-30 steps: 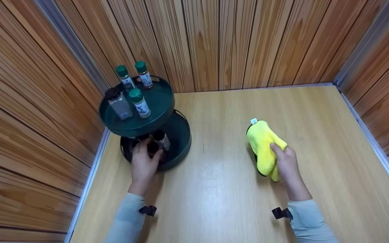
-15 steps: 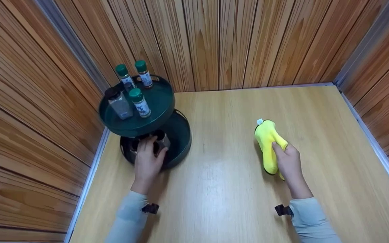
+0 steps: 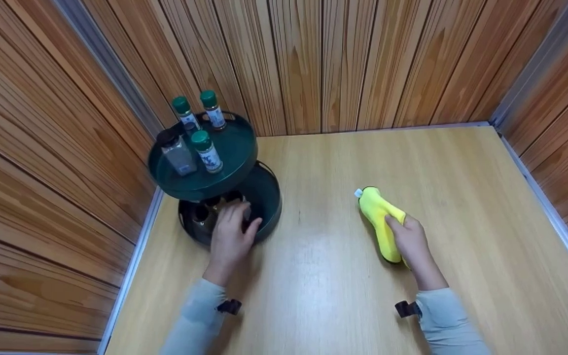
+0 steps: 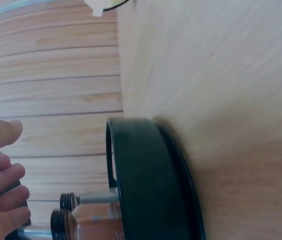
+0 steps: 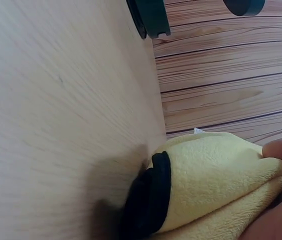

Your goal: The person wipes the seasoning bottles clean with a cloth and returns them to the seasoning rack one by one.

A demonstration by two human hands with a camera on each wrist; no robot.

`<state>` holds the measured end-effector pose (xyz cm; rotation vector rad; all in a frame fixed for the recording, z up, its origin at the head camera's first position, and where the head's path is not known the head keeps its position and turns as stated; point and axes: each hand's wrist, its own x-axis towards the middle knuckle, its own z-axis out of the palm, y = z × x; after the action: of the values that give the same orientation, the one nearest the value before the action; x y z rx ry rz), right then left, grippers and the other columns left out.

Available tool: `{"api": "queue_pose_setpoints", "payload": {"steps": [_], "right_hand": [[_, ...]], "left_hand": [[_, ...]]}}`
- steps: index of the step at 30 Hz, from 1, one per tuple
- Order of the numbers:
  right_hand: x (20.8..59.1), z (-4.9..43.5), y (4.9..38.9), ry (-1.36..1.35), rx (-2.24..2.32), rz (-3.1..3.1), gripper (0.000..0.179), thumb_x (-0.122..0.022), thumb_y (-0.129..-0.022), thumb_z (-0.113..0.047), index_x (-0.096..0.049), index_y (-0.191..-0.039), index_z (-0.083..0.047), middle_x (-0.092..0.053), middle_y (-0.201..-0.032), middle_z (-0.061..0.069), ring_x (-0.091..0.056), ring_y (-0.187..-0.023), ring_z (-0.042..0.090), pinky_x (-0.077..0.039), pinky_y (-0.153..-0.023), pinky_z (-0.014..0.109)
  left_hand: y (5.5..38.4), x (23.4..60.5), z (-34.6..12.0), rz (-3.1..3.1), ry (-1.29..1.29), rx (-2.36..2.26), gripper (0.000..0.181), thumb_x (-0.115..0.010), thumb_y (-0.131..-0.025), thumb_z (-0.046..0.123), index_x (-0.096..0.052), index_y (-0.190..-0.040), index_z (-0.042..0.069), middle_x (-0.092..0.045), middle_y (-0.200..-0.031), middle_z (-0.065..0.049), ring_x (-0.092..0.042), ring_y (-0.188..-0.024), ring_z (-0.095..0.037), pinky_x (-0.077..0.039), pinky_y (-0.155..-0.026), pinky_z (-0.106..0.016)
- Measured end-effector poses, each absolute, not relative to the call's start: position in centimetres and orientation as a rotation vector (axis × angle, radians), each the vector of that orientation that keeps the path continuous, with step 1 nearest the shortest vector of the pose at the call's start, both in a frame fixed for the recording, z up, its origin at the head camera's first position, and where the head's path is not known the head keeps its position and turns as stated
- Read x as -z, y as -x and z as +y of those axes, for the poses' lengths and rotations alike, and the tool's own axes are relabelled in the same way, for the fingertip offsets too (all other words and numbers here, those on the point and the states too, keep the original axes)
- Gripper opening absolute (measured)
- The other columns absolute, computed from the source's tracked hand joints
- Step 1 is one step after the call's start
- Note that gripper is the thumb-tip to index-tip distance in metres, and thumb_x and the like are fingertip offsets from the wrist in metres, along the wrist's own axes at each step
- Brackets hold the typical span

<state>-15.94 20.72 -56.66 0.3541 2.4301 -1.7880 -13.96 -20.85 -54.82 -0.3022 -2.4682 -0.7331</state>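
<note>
My left hand (image 3: 232,234) is over the lower tier (image 3: 270,207) of a dark green two-tier round rack, just above several dark-lidded spice jars (image 3: 201,215). In the left wrist view its thumb stands away from loosely bent fingers (image 4: 11,200), with nothing held between them. Two dark-lidded jars (image 4: 97,226) lie beyond it, inside the tier's wall (image 4: 148,185). On the right, my right hand (image 3: 409,241) grips a folded yellow cloth (image 3: 380,222) with dark edging and a white tag, thumb on top. The cloth's lower end is partly hidden by the hand.
The upper tier (image 3: 237,143) carries several green-capped spice bottles (image 3: 210,155) and a larger dark-lidded jar (image 3: 179,157). It overhangs the back of the lower tier. Wood-panelled walls (image 3: 303,64) border the table (image 3: 323,276) at the back and both sides.
My left hand has moved right across the lower tier and come off the jars. The yellow cloth, gripped in my right hand, swung right, then back left and slightly nearer.
</note>
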Motion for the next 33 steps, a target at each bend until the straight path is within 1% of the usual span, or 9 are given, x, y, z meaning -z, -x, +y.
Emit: {"api": "queue_pose_setpoints", "payload": {"steps": [6, 13, 16, 20, 23, 25, 27, 30, 33], "right_hand": [[56.9, 20.2, 16.0, -0.327, 1.712, 2.458, 0.047, -0.054, -0.105, -0.036, -0.059, -0.129, 0.004, -0.063, -0.099, 0.007, -0.058, -0.085, 0.016, -0.049, -0.075, 0.029], [57.5, 20.1, 16.3, -0.260, 1.597, 2.461, 0.052, -0.052, -0.105, -0.041, -0.056, -0.132, 0.003, -0.061, -0.102, 0.011, -0.056, -0.088, 0.020, -0.047, -0.077, 0.032], [57.8, 19.8, 16.1, -0.202, 1.514, 2.505, 0.047, -0.054, -0.104, -0.042, -0.058, -0.124, 0.001, -0.058, -0.094, 0.008, -0.055, -0.082, 0.020, -0.046, -0.072, 0.033], [58.4, 19.4, 15.8, -0.079, 1.387, 2.543, 0.041, -0.057, -0.103, -0.044, -0.060, -0.109, -0.003, -0.054, -0.082, 0.004, -0.052, -0.071, 0.018, -0.045, -0.063, 0.033], [58.7, 19.1, 15.5, 0.026, 1.281, 2.578, 0.044, -0.058, -0.103, -0.045, -0.062, -0.119, -0.005, -0.054, -0.082, 0.005, -0.052, -0.071, 0.019, -0.045, -0.063, 0.034], [58.8, 19.0, 15.3, 0.092, 1.192, 2.619, 0.051, -0.056, -0.103, -0.045, -0.059, -0.133, -0.004, -0.061, -0.094, 0.010, -0.057, -0.080, 0.023, -0.048, -0.070, 0.038], [58.8, 18.9, 15.2, 0.153, 1.108, 2.666, 0.059, -0.054, -0.104, -0.044, -0.051, -0.146, -0.003, -0.064, -0.119, 0.021, -0.062, -0.103, 0.033, -0.052, -0.086, 0.048], [58.9, 18.7, 15.1, 0.223, 1.030, 2.718, 0.064, -0.054, -0.105, -0.043, -0.046, -0.150, 0.000, -0.047, -0.150, 0.031, -0.049, -0.136, 0.044, -0.041, -0.109, 0.060], [59.1, 18.7, 15.1, 0.273, 1.006, 2.738, 0.061, -0.055, -0.105, -0.040, -0.047, -0.150, 0.000, -0.040, -0.155, 0.030, -0.036, -0.145, 0.046, -0.032, -0.116, 0.062]], "left_hand": [[13.9, 54.9, -19.7, -2.468, 0.341, 0.728, 0.042, -0.077, -0.093, 0.028, -0.065, -0.128, 0.008, -0.066, -0.130, -0.010, -0.057, -0.129, -0.027, -0.049, -0.107, -0.043], [13.5, 54.8, -18.9, -2.530, 0.323, 0.781, 0.045, -0.077, -0.093, 0.032, -0.065, -0.131, 0.011, -0.064, -0.137, -0.007, -0.053, -0.136, -0.024, -0.045, -0.112, -0.041], [13.4, 54.8, -18.8, -2.526, 0.342, 0.791, 0.043, -0.077, -0.093, 0.030, -0.066, -0.129, 0.011, -0.065, -0.135, -0.008, -0.054, -0.135, -0.027, -0.045, -0.112, -0.042], [13.3, 54.9, -18.6, -2.544, 0.356, 0.795, 0.040, -0.076, -0.094, 0.031, -0.067, -0.128, 0.013, -0.066, -0.132, -0.005, -0.054, -0.134, -0.024, -0.045, -0.112, -0.042], [13.2, 55.1, -18.4, -2.557, 0.370, 0.791, 0.039, -0.077, -0.093, 0.030, -0.068, -0.127, 0.013, -0.067, -0.130, -0.004, -0.055, -0.132, -0.022, -0.046, -0.112, -0.042], [13.3, 55.2, -18.2, -2.565, 0.385, 0.788, 0.038, -0.078, -0.093, 0.029, -0.068, -0.126, 0.013, -0.067, -0.129, -0.004, -0.055, -0.131, -0.023, -0.046, -0.112, -0.042], [13.3, 55.3, -18.0, -2.578, 0.399, 0.787, 0.038, -0.078, -0.092, 0.028, -0.068, -0.126, 0.012, -0.067, -0.128, -0.005, -0.055, -0.131, -0.024, -0.046, -0.111, -0.042], [13.4, 55.4, -17.6, -2.607, 0.400, 0.793, 0.039, -0.078, -0.092, 0.030, -0.068, -0.126, 0.012, -0.067, -0.128, -0.004, -0.055, -0.132, -0.024, -0.047, -0.111, -0.042], [13.5, 55.4, -17.2, -2.637, 0.391, 0.801, 0.039, -0.078, -0.092, 0.031, -0.068, -0.126, 0.014, -0.067, -0.128, -0.003, -0.055, -0.132, -0.023, -0.047, -0.110, -0.042]]}}
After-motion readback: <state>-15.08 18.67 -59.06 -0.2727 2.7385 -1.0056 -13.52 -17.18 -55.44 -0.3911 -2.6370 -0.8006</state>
